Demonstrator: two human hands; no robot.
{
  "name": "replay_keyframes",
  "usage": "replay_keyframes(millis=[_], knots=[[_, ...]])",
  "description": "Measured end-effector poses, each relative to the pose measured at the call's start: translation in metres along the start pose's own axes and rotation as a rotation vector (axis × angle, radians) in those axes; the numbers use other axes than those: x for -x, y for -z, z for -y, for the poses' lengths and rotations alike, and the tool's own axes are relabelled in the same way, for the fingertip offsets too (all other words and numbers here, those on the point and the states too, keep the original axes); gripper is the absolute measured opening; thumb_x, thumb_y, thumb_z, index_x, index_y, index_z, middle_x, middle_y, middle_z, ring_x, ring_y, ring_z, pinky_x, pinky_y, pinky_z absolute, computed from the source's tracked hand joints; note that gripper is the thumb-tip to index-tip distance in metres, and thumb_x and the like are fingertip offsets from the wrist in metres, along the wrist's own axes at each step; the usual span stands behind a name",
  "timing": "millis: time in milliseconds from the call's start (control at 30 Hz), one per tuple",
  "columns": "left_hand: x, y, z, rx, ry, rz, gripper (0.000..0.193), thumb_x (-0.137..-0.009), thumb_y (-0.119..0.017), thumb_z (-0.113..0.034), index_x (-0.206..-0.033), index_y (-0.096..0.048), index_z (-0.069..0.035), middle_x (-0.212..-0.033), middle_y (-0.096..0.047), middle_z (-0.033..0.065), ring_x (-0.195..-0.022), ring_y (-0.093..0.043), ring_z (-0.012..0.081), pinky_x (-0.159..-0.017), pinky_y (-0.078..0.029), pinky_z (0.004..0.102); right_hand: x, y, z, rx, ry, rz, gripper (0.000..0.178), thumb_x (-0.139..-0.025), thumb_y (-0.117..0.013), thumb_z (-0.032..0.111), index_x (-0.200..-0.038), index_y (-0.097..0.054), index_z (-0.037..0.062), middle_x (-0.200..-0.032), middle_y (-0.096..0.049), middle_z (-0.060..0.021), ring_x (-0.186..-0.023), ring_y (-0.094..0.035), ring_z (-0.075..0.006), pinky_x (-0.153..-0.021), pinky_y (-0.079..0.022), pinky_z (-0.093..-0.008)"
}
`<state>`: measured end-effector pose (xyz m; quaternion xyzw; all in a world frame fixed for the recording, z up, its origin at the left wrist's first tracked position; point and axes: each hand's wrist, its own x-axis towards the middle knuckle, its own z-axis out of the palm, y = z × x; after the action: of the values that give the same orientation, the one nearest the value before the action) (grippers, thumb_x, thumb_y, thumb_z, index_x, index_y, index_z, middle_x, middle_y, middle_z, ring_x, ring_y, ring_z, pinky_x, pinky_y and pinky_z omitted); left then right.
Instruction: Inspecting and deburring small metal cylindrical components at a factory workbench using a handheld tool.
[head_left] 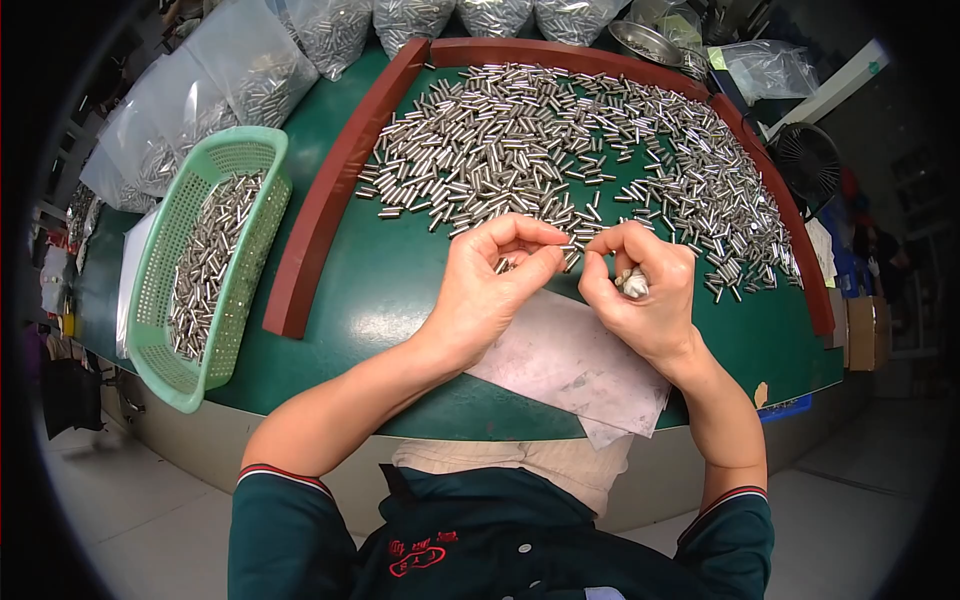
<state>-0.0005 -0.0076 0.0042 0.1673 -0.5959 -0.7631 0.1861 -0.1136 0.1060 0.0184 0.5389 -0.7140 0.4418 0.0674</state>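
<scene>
Above the near edge of the pile, both my hands are raised close together. My left hand [490, 275] is closed, with a small cylindrical metal pin [569, 256] at its thumb and fingertip and more metal showing in the curled fingers. My right hand [648, 290] is closed around a crumpled whitish cloth [632, 283]; its thumb and forefinger are bent toward the left hand's pin. Beyond the hands spreads a large pile of loose metal pins [500, 140], lying in all directions on the green tabletop [370, 370].
Dark red wooden bars [335, 210] fence the pile at left, back and right. On the left stands a green plastic basket [245, 290] holding more pins. Filled clear bags [250, 75] line the back. Pale stained sheets [570, 360] lie under my hands. A black fan [808, 165] stands at right.
</scene>
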Motion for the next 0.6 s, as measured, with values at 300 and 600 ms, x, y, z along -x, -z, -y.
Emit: replay_keyframes(millis=[300, 600], knots=[[0.0001, -0.0002, -0.0026, 0.052, 0.022, -0.029, 0.012, -0.079, -0.056, -0.005, -0.089, -0.059, 0.001, -0.079, -0.060, 0.0039, -0.073, -0.054, 0.0067, -0.068, -0.043, 0.0205, 0.0007, 0.0003, 0.0009, -0.001, 0.004, 0.013, 0.009, -0.061, -0.061, 0.001, -0.065, -0.054, 0.0050, -0.045, -0.045, -0.0031, -0.034, -0.042, -0.0113, -0.035, -0.032, -0.0246], [-0.0003, 0.0002, -0.0004, 0.026, 0.022, -0.026, 0.013, -0.078, -0.057, -0.005, -0.090, -0.058, 0.001, -0.080, -0.060, 0.0043, -0.075, -0.054, 0.0075, -0.069, -0.043, 0.0212, 0.0009, 0.0000, 0.0004, -0.007, 0.007, 0.000, 0.009, -0.061, -0.061, 0.001, -0.065, -0.054, 0.0051, -0.044, -0.045, -0.0031, -0.034, -0.042, -0.0114, -0.035, -0.032, -0.0247]])
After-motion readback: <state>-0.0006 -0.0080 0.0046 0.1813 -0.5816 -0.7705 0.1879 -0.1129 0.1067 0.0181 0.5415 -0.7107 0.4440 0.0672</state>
